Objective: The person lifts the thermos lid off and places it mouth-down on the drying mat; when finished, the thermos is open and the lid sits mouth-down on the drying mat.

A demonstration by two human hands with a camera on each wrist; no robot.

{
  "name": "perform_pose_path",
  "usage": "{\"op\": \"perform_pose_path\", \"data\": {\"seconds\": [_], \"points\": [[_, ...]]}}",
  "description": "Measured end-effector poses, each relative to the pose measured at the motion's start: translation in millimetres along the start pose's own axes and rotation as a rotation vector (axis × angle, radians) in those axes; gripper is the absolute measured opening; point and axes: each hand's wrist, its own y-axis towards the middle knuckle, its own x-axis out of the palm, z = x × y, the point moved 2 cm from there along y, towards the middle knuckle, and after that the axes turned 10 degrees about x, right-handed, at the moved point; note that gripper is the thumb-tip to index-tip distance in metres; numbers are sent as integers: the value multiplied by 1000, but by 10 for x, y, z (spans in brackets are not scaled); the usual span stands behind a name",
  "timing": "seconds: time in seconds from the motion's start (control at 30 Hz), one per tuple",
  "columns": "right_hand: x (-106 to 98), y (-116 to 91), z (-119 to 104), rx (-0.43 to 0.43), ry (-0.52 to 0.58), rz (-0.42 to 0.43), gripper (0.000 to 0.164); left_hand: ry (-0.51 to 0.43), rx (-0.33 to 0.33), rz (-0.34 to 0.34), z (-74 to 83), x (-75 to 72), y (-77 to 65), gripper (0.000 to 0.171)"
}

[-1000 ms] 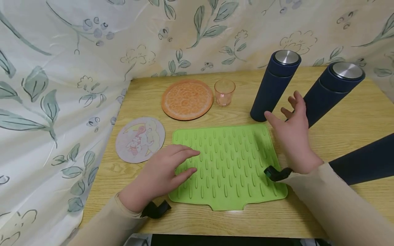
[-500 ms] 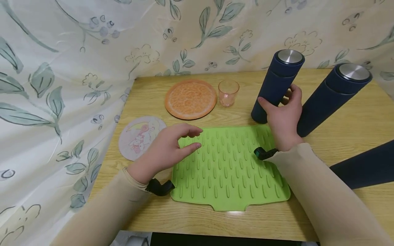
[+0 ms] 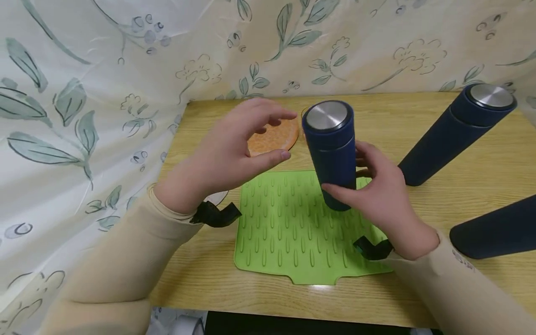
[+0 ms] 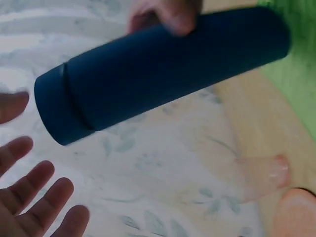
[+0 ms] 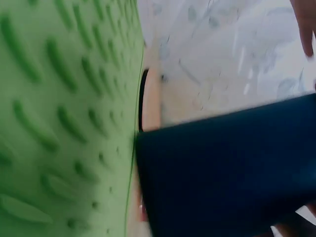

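My right hand [image 3: 377, 197] grips a dark blue thermos flask [image 3: 332, 160] with a steel-topped lid, low on its body, and holds it upright over the green ridged mat [image 3: 284, 232]. In the left wrist view the flask [image 4: 168, 69] spans the picture, with right-hand fingers [image 4: 177, 17] on its side. My left hand [image 3: 234, 144] hovers to the left of the lid, fingers spread and thumb apart, holding nothing. In the right wrist view the base of the flask [image 5: 227, 168] shows close by the mat [image 5: 74, 123].
A second blue flask [image 3: 452, 135] stands on the wooden table [image 3: 268, 298] at the right. Another dark blue cylinder [image 3: 498, 228] reaches in at the right edge. An orange round mat [image 3: 276, 137] lies behind my left hand; a pink glass [image 4: 266, 175] stands near it.
My right hand reached the nearer flask at the back, gripped it and brought it left and forward over the green mat. My left hand rose and moved up toward the flask's lid.
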Motion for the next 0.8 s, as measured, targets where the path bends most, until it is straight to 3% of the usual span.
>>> {"op": "perform_pose_path", "data": {"seconds": [0.17,0.3,0.47,0.63,0.8], "points": [[-14,-197,-68,-105,-143,-133,86,-91,150,-153,141,-22,8,69],[-23,-311,-79,-168,-231,-190,87,-165,209,-297,202,61,-70,71],[-18,-383,-66,-198,-310,-228,88,-151,215,-320,196,134,-154,63],[-11,-401,-80,-225,-353,-223,87,-132,113,-294,166,134,-177,58],[6,-396,-91,-219,-375,-244,87,102,-89,-265,156,181,-185,56]]}}
